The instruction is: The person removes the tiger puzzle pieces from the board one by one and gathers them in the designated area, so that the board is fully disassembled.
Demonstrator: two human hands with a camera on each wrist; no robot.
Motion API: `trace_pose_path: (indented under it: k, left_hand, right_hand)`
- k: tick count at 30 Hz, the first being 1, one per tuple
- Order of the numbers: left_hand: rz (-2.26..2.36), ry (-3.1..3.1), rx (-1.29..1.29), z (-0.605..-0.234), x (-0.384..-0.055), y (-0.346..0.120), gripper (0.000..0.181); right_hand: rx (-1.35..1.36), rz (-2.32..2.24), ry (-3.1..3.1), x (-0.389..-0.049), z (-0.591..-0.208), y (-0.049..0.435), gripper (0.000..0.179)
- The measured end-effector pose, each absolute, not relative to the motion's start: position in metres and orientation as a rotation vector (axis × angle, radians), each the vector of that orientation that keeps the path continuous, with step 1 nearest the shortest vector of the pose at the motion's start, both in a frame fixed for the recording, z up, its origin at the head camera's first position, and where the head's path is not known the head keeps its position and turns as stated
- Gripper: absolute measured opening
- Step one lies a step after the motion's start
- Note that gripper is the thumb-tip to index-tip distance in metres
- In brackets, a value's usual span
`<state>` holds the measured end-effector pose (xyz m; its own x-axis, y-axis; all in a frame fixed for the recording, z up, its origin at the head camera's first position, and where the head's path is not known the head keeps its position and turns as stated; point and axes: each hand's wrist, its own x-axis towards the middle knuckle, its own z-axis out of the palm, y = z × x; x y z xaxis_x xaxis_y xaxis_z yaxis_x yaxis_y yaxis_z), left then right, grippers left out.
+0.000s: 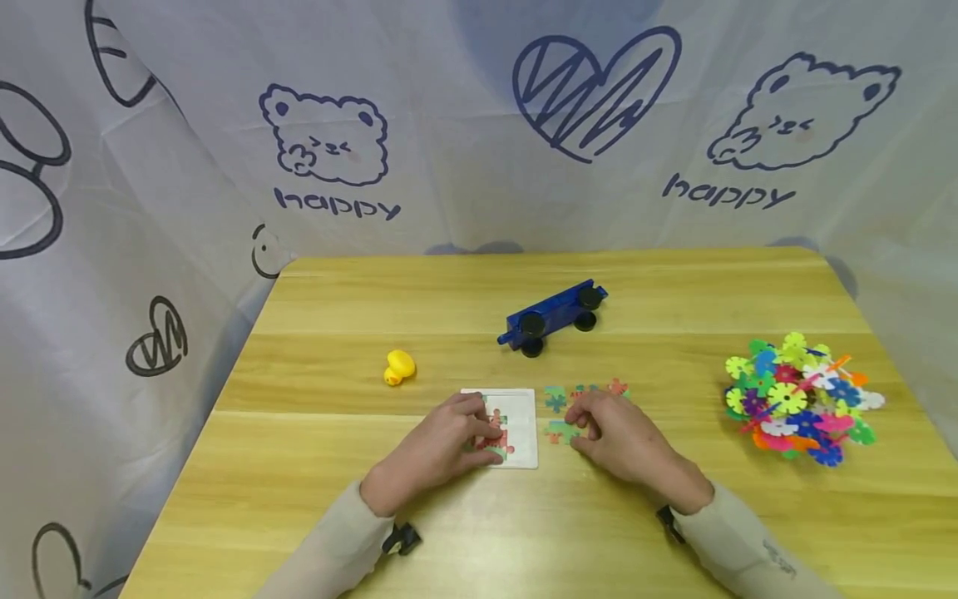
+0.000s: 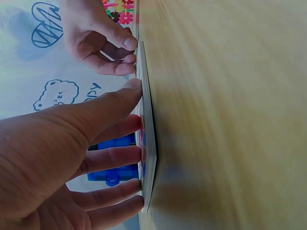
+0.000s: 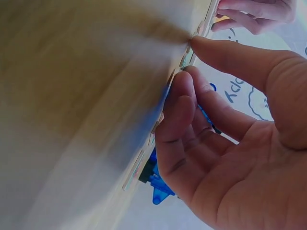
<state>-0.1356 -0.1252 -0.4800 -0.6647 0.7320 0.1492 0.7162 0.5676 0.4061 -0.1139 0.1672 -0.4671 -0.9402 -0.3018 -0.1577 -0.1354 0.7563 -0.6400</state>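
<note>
A white puzzle board [image 1: 526, 428] lies flat on the table, with several red and green pieces set along its left side. My left hand [image 1: 452, 437] rests on it. In the left wrist view the thumb and fairly straight fingers [image 2: 115, 155] touch the board's top. To the right of the board, my right hand [image 1: 624, 437] pinches a green and red puzzle piece [image 1: 560, 432] at table level. In the right wrist view, thumb and forefinger are at the edges of that thin piece [image 3: 186, 58]. Other loose pieces [image 1: 555, 398] lie just beyond; my right hand partly hides some.
Behind the board is a blue toy wagon chassis [image 1: 555, 316] with black wheels. A small yellow toy [image 1: 400, 366] sits to the left. At the right stands a heap of colourful snowflake-shaped plastic discs [image 1: 801, 399]. A white printed cloth [image 1: 464, 125] hangs behind the wooden table [image 1: 314, 466].
</note>
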Motion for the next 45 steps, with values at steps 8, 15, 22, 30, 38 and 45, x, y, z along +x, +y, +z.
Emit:
trace_pose_path:
  k: [8, 15, 22, 30, 38, 45]
  left_hand:
    - [0.698, 2.756, 1.273, -0.481, -0.135, -0.126, 0.029]
    - [0.718, 2.752, 1.27, -0.481, -0.135, -0.126, 0.028]
    - [0.77, 2.746, 1.196, -0.481, -0.135, -0.126, 0.024]
    - [0.784, 2.753, 1.192, -0.48, -0.135, -0.126, 0.023]
    - [0.76, 2.749, 1.154, -0.479, -0.135, -0.126, 0.024]
    - [0.745, 2.755, 1.172, -0.477, -0.134, -0.126, 0.023]
  right_hand:
    - [-0.351, -0.912, 2.744, -0.113, -0.468, 0.165, 0.016]
    - [-0.377, -0.928, 2.751, -0.112, -0.467, 0.161, 0.023]
    - [-0.43, -0.942, 2.78, -0.114, -0.464, 0.152, 0.033]
    - [-0.497, -0.93, 2.785, -0.124, -0.462, 0.136, 0.04]
    - [-0.511, -0.893, 2.777, -0.131, -0.458, 0.115, 0.043]
    - [-0.527, -0.868, 2.73, -0.134, -0.459, 0.098, 0.039]
